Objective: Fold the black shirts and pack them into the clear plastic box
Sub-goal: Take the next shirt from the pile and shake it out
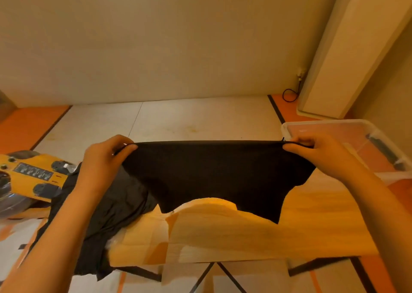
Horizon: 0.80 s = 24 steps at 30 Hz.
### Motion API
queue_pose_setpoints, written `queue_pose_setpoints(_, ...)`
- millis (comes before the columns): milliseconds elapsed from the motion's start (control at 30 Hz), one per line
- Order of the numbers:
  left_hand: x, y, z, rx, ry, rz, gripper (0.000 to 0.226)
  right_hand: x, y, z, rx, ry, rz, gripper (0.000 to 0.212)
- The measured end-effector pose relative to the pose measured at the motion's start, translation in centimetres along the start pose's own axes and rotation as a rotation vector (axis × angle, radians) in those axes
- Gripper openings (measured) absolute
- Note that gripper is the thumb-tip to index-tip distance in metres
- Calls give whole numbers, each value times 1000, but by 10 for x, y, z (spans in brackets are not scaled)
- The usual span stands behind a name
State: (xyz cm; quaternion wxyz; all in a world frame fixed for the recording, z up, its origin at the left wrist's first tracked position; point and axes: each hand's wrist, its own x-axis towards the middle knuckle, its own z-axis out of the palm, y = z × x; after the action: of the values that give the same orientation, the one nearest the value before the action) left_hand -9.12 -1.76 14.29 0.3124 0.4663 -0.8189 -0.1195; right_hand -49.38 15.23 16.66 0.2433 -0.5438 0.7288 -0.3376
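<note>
Table (301,232) nearest, with a pile (107,221) of black cloth on its left, partly under the left forearm. Above it one shirt (214,174) hangs taut, its top edge pinched at either end by left hand (104,159) and right hand (318,152), screening the table's far side. Beyond: box (330,121) right, just behind the right hand, orange floor showing through; yellow pack (33,174) left; cable (289,95) by the wall

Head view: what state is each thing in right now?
Held shirt: unfolded, stretched taut between both hands.
Left hand: pinches the shirt's top edge.
Right hand: pinches the shirt's top edge.
Shirt pile: crumpled on the table, unfolded.
Plastic box: lid off, no shirt visible inside.
</note>
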Motion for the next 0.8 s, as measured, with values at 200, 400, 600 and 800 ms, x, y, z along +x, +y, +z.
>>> queue_pose_setpoints(200,14,-21,-38,-28,-161,-73,33,4,-51,-10,85,-103,-63,23)
queue_pose_setpoints(400,21,-39,-67,67,-55,-99,16,-6,-89,15,200,-236,-90,20)
queue_pose_setpoints(600,64,-37,-106,455,280,-79,15,-14,-110,62,351,-356,-58,22)
queue_pose_setpoints(800,168,23,-29,347,172,12,23,-22,-66,85,514,-195,166,29)
